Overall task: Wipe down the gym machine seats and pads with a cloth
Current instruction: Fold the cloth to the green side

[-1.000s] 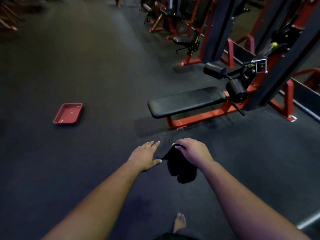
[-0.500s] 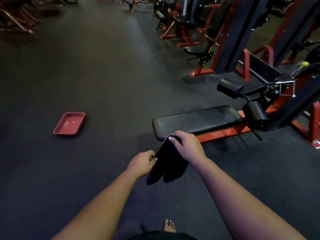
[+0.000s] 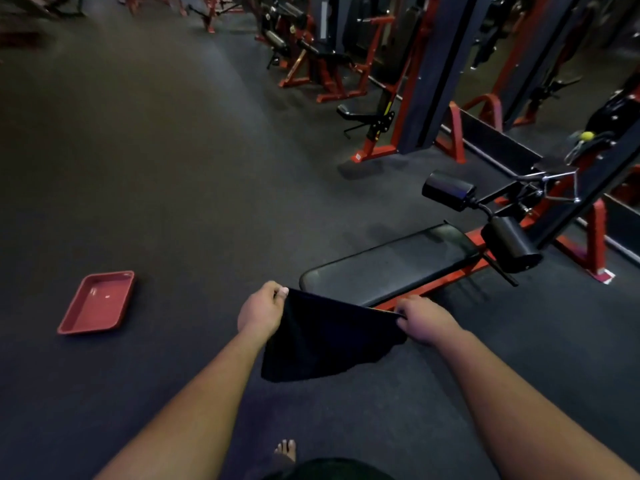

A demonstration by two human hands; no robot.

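We pinch the black cloth taut between our left hand and right hand, before the long black padded bench seat.

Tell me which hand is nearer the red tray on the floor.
Left. The left hand grips the cloth corner on the side toward the red tray; the right hand grips the opposite corner, farther away, by the bench pad.

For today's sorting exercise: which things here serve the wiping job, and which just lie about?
Job: black cloth, held by left hand and right hand; bench pad; roller pads.
Lying about: red tray on the floor.
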